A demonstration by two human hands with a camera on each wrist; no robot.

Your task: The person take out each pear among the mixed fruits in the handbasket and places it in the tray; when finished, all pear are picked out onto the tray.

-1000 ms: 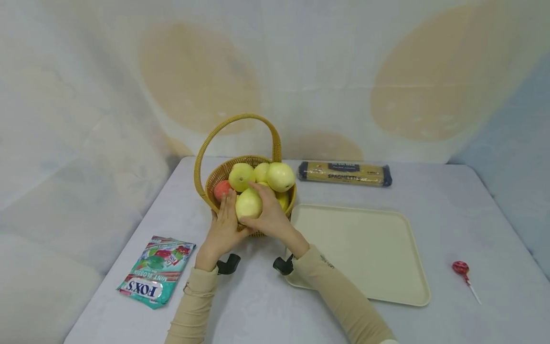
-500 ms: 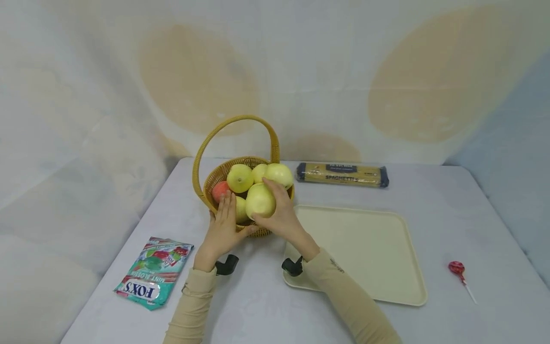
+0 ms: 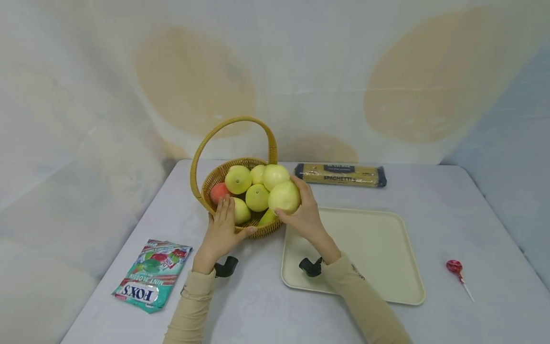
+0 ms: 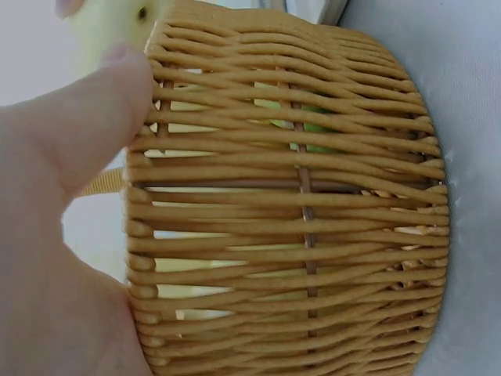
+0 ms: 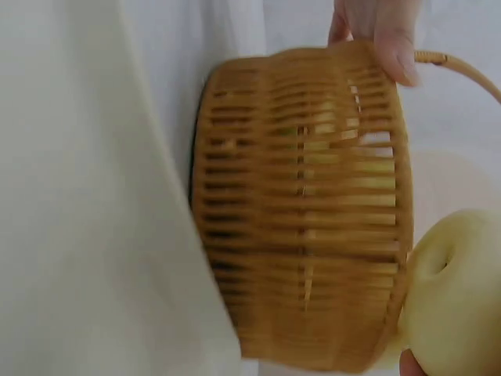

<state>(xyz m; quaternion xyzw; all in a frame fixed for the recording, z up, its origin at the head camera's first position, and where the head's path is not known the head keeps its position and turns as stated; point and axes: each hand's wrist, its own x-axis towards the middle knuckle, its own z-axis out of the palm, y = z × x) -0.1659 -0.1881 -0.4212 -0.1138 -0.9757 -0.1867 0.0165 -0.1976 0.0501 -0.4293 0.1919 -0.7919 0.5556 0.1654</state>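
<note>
A pale yellow-green apple [image 3: 284,198] is in my right hand [image 3: 307,217], held by fingers and thumb above the right rim of the wicker basket [image 3: 200,195]. In the right wrist view, the apple [image 5: 462,294] shows its dimpled end beside the rim. My left hand [image 3: 219,239] rests against the basket's near left side with straight fingers; in the left wrist view, its thumb [image 4: 117,98] touches the rim. Several yellow-green fruits [image 3: 257,198] lie in the basket, with a red-orange fruit [image 3: 220,192] at its left. The basket's handle [image 3: 232,122] stands upright.
A beige tray [image 3: 369,253] lies to the right, partly under my right arm. Behind it is a spaghetti packet [image 3: 341,175]. A red lollipop [image 3: 454,267] lies at far right, a teal candy bag [image 3: 152,274] at left. A cloth wall [image 3: 309,71] rises behind the table.
My right hand has lifted the apple from the front of the basket and carried it right, to the right rim. Fruits beneath are uncovered. My left hand stays at the basket.
</note>
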